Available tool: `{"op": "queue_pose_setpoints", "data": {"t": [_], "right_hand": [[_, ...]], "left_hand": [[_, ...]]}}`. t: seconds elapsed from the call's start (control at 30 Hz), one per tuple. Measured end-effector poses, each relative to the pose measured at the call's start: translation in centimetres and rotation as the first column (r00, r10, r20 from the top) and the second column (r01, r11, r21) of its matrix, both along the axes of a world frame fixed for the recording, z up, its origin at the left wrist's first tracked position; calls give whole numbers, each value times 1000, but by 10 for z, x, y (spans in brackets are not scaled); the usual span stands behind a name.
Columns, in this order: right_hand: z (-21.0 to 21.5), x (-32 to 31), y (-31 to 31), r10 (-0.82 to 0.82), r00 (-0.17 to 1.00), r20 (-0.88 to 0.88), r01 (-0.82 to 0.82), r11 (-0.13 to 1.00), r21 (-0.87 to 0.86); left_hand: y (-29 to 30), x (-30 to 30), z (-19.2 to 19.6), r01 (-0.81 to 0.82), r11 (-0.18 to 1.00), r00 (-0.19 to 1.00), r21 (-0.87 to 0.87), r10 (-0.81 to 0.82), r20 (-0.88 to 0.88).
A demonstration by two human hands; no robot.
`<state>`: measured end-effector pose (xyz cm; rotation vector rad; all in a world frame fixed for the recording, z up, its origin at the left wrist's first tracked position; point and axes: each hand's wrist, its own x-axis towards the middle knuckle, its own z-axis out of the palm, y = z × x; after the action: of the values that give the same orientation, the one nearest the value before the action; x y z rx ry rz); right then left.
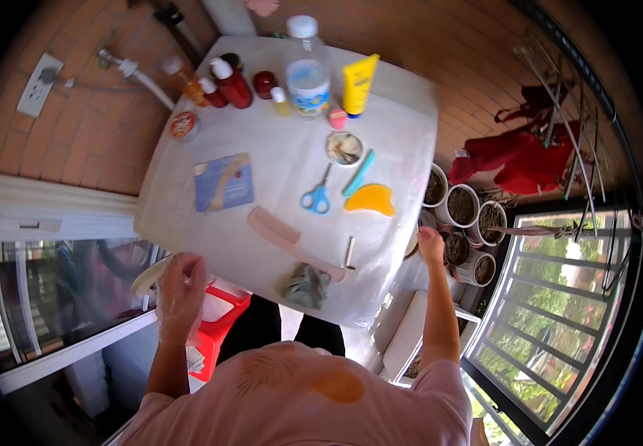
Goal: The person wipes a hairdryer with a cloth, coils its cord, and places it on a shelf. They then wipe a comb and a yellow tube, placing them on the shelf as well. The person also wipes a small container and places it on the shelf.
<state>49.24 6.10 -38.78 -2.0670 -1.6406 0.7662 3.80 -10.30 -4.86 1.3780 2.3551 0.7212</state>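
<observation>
- Left hand point(185, 276): fingers curled and pressed together, apparently gripping a thin cream curved piece point(148, 277), maybe a dish or lid. It's out past the table's point(269, 171) left front corner. Weak grip there = it drops to the floor or toward the red container point(225, 316) below.
- Looks like clear film over that hand; blur, so not sure. If film, slip risk goes up.
- Right hand point(431, 244): fingers bent by the right edge; can't tell if they pinch anything. Pale rim beside them could be held or behind. Swing outward and it could knock the flowerpots point(463, 206).
- Grey cloth point(307, 286) sits at the front edge, near the pink comb's point(280, 232) end. A body bump or sleeve drag could pull it off.
- Blue-handled scissors point(315, 198) lie mid-table, tips pointing away from the wearer. Blind reach = nick.
- Yellow squeeze tube point(359, 85) stands on its cap, top-heavy. Table jolt could tip it onto the pink sponge point(337, 118) just beside it.
</observation>
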Motion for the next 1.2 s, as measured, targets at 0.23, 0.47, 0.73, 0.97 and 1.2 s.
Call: {"op": "queue_pose_setpoints", "data": {"t": [0.23, 0.47, 0.73, 0.97, 1.2], "right_hand": [[175, -54, -35, -6, 931, -364, 82, 978, 194], [309, -209, -47, 232, 942, -242, -154, 940, 303], [335, -296, -93, 352, 926, -134, -306, 910, 280], [344, -281, -137, 110, 992, -68, -92, 971, 221], [346, -273, -184, -47, 995, -92, 57, 992, 113]], "left_hand": [[-1, -86, -2, -28, 977, 981, 213, -15, 196], [21, -179, -39, -29, 905, 939, 425, -121, 322], [119, -247, -54, 126, 883, 877, 453, -312, 365], [245, -241, -58, 261, 922, 907, 287, -336, 254], [302, -231, -83, 247, 861, 926, 445, -345, 154]]}}
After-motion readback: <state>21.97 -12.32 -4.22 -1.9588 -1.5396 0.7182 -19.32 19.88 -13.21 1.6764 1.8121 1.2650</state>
